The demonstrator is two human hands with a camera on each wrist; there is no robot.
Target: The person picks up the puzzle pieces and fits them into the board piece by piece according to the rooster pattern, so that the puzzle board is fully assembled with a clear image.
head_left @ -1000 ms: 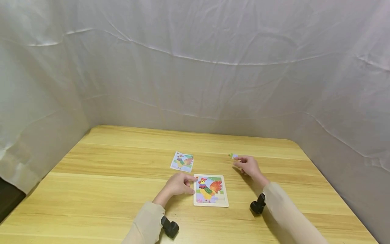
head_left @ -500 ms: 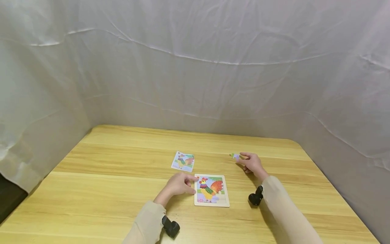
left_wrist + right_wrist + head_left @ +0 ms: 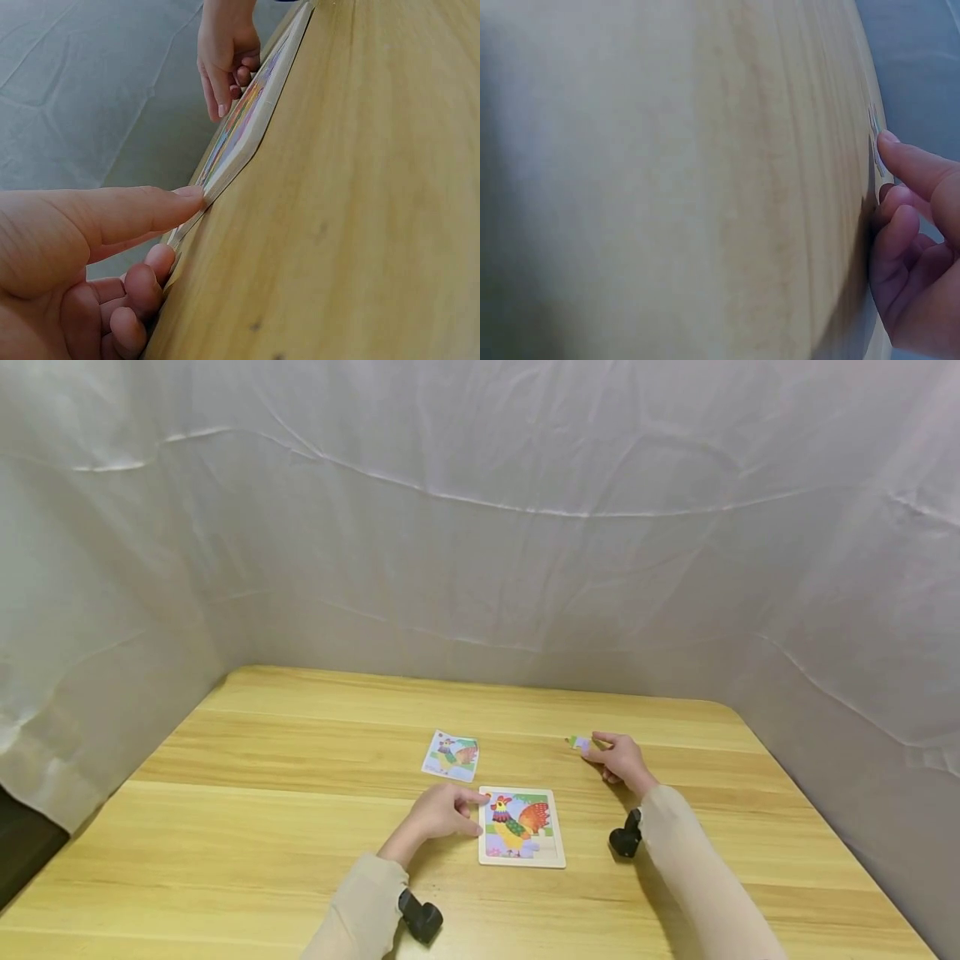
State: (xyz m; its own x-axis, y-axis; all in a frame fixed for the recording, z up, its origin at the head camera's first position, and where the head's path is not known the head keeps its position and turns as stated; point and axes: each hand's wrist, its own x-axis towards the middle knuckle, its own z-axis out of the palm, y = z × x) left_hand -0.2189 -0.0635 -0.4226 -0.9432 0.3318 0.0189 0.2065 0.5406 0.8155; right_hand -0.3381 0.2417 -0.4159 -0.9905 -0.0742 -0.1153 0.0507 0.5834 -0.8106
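A wooden jigsaw puzzle with a rooster picture lies flat in its pale frame; bare wood shows at its lower right. My left hand rests at the frame's left side, index finger at the upper corner, thumb lower down. In the left wrist view the thumb touches the frame's edge, other fingers curled below. Farther back on the right, my right hand holds a small green-and-lilac puzzle piece between thumb and index finger. In the right wrist view its thumb overlaps the piece, seen edge-on.
A paper card with the same rooster picture lies behind the puzzle, to the left. The wooden table is bounded by grey cloth behind and at both sides. Black wrist cameras sit on both sleeves.
My right hand has shifted slightly right and back, its thumb and index finger now wider apart at the piece. The left hand and the puzzle stay put.
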